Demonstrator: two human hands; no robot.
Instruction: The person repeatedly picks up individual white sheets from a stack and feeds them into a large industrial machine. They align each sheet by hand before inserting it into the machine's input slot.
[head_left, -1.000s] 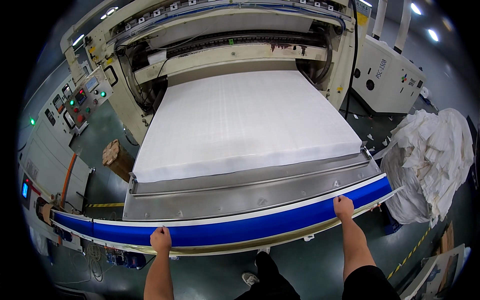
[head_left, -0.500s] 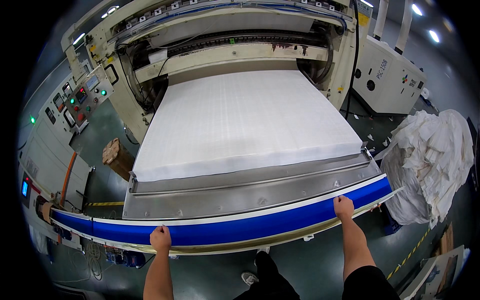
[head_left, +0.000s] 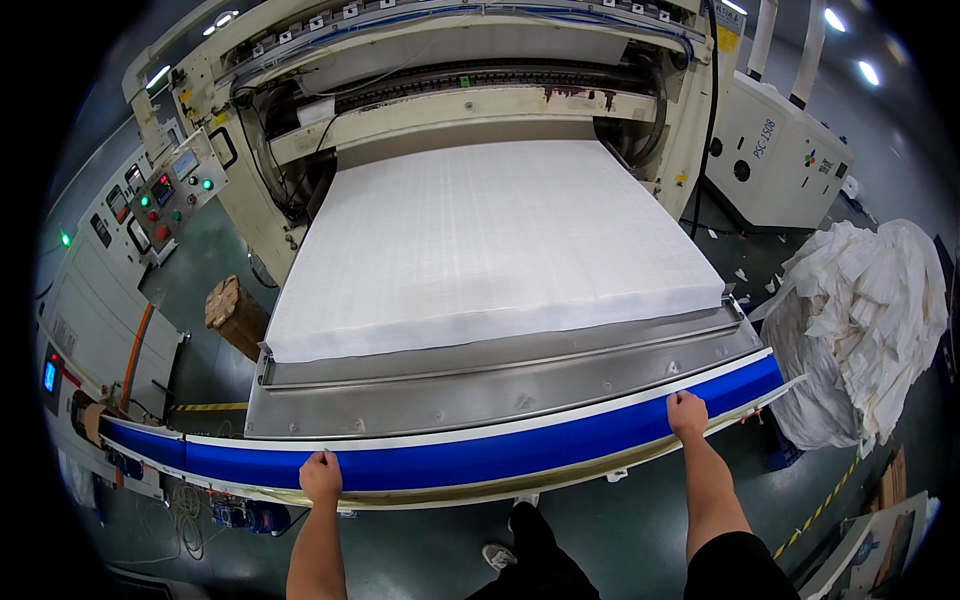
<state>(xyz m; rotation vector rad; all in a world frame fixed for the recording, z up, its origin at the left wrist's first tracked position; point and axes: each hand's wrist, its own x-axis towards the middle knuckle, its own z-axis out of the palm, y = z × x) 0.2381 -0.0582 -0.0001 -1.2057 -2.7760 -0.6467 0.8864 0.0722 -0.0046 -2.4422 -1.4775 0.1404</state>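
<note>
Both arms reach forward over a long blue conveyor belt (head_left: 510, 450). My left hand (head_left: 321, 477) is curled into a fist and rests on the belt left of the middle. Farther right, my right hand (head_left: 687, 414) is likewise closed, its knuckles up against the belt near the white edge strip. Nothing shows in either fist. Beyond the belt lies a bare steel plate (head_left: 520, 395). A broad, thick stack of white sheet material (head_left: 500, 240) covers the bed behind that plate and reaches back under the machine.
The large cream machine (head_left: 470, 108) spans the back. A control panel (head_left: 178, 190) with lit buttons sits at left, above a brown cardboard-like column (head_left: 237, 315). At right, a big heap of crumpled white sheets (head_left: 860, 320) stands beside the belt's end. Coiled cable (head_left: 188, 525) lies lower left.
</note>
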